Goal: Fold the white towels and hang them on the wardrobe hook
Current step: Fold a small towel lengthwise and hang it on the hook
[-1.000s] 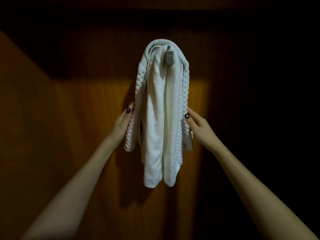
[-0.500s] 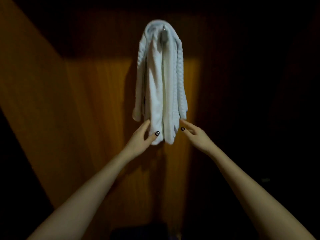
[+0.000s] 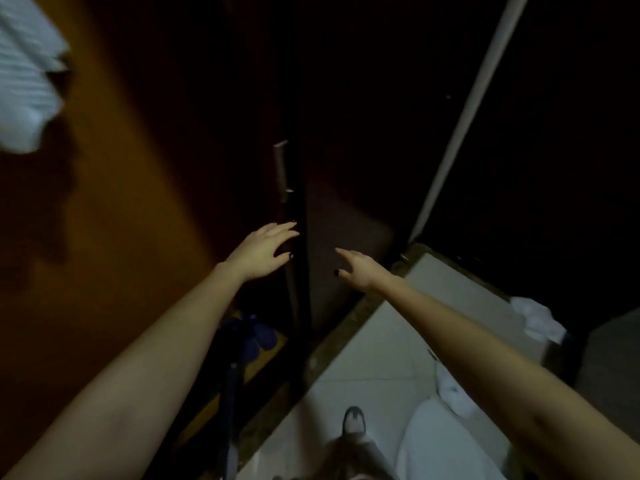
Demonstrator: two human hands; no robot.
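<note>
Wardrobe [image 3: 138, 168]: dim; white towel [image 3: 24, 81] upper left.
Hands: left hand [image 3: 263, 251], right hand [image 3: 360, 271] spread, empty.
Next: likely fetch crumpled towel [image 3: 536, 320], fold evenly.

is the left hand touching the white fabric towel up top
Apart. The head view shows the left hand well below the white towel, brown wood panel between them.

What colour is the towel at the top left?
The towel is white, with faint stripes, blurred; head view.

The lone head camera looked forward and steeply down from close beside the wardrobe [image 3: 138, 209]; floor [image 3: 363, 372] filled the lower right, and the towel [image 3: 24, 81] was cropped at the upper left.
</note>
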